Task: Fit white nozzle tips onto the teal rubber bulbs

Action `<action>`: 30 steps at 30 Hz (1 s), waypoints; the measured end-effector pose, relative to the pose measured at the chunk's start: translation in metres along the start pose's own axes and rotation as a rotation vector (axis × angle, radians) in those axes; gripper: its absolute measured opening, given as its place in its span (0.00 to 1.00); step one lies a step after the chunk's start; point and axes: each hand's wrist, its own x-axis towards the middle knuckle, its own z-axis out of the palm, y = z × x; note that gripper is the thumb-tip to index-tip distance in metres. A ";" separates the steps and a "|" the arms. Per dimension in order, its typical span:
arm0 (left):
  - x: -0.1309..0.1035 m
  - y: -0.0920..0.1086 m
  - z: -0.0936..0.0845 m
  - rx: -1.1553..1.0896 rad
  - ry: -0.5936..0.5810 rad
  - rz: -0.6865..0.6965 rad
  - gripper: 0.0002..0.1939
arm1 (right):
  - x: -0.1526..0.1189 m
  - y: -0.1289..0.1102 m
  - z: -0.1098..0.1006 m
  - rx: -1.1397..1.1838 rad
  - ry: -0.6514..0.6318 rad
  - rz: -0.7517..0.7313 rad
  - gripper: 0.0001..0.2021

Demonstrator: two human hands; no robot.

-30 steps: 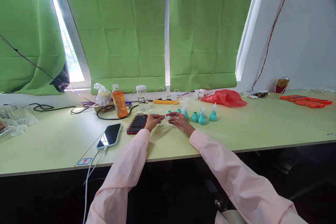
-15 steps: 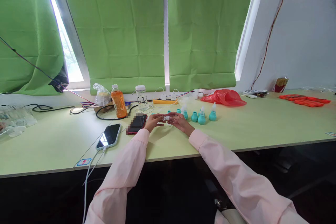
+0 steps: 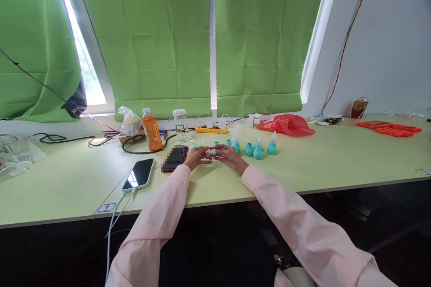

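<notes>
Between my two hands is a small clear, whitish plastic piece (image 3: pixel 211 152); its exact kind is too small to make out. The fingers of my left hand (image 3: pixel 198 158) close on its left side, and those of my right hand (image 3: pixel 230 157) hold it from the right. Just beyond and to the right stand several turquoise rubber bulbs (image 3: pixel 248 149). Some carry a clear pointed nozzle on top, like the bulb (image 3: pixel 272 147) at the far right of the group. My hands partly hide the bulbs behind them.
Left of my hands lie a dark red-edged phone (image 3: pixel 175 158) and a charging phone (image 3: pixel 138 174). Behind stand an orange drink bottle (image 3: pixel 152 132), a clear cat-face bottle (image 3: pixel 182 126) and a yellow power strip (image 3: pixel 211 130). A red plastic bag (image 3: pixel 289 124) and orange trays (image 3: pixel 389 128) lie rightward.
Both hands stay almost in place around the clear plastic piece, which has turned or shifted slightly between the fingers. The bulbs have not moved.
</notes>
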 end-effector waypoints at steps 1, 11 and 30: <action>0.000 0.000 0.000 -0.006 0.001 -0.007 0.12 | 0.000 0.000 0.000 -0.023 0.002 -0.010 0.11; 0.005 -0.001 -0.007 -0.037 0.132 -0.031 0.12 | 0.004 0.002 0.001 -0.545 0.200 -0.213 0.12; 0.003 0.004 -0.007 -0.101 0.218 -0.009 0.13 | 0.038 0.023 -0.006 -1.473 0.318 -0.182 0.20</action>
